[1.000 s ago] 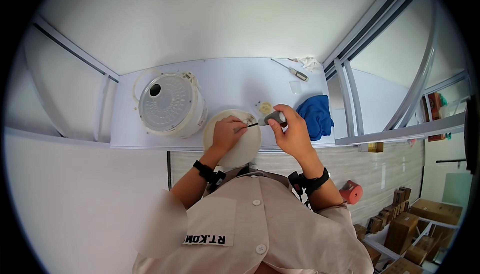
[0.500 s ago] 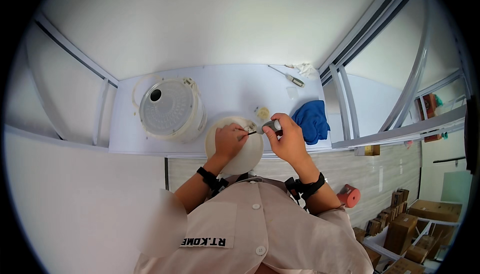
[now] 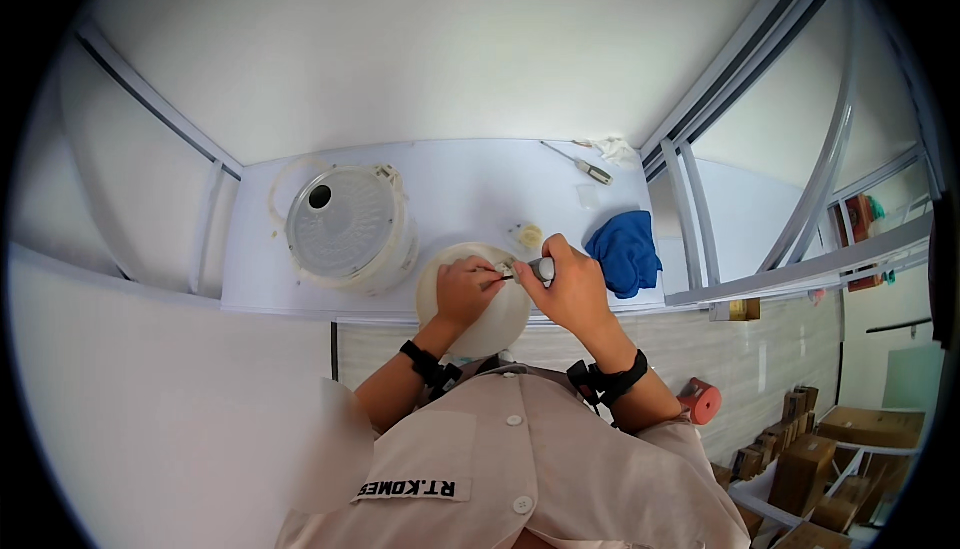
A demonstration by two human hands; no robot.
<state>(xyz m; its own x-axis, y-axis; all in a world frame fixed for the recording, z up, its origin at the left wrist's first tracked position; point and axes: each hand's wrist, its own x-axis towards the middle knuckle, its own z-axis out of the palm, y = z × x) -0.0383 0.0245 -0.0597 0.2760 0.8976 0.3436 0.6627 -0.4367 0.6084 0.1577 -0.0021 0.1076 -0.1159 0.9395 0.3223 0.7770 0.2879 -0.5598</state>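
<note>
My right hand [image 3: 572,289] is closed around the grey handle of a screwdriver [image 3: 541,269], whose dark shaft points left. At the shaft's end, my left hand [image 3: 467,289] has its fingers pinched together; what sits between them is too small to make out. Both hands work over a round, cream-coloured, dish-like part [image 3: 490,334], which overhangs the table's front edge close to my body. Just beyond the hands lies a small clear bag with yellowish contents [image 3: 528,236]. The screwdriver's tip is partly hidden by the left fingers.
A white bucket [image 3: 400,254] with a translucent lid stands on the white table [image 3: 460,179] at left. To the right lie a blue cloth [image 3: 625,254], a second screwdriver [image 3: 592,171] and crumpled white material [image 3: 615,150]. Metal frame posts [image 3: 690,214] rise beside the table.
My right thumb and fingers have shifted on the screwdriver handle, covering it differently. The left hand keeps its pinch by the tip. The whole view has tilted slightly, so the table appears a little lower.
</note>
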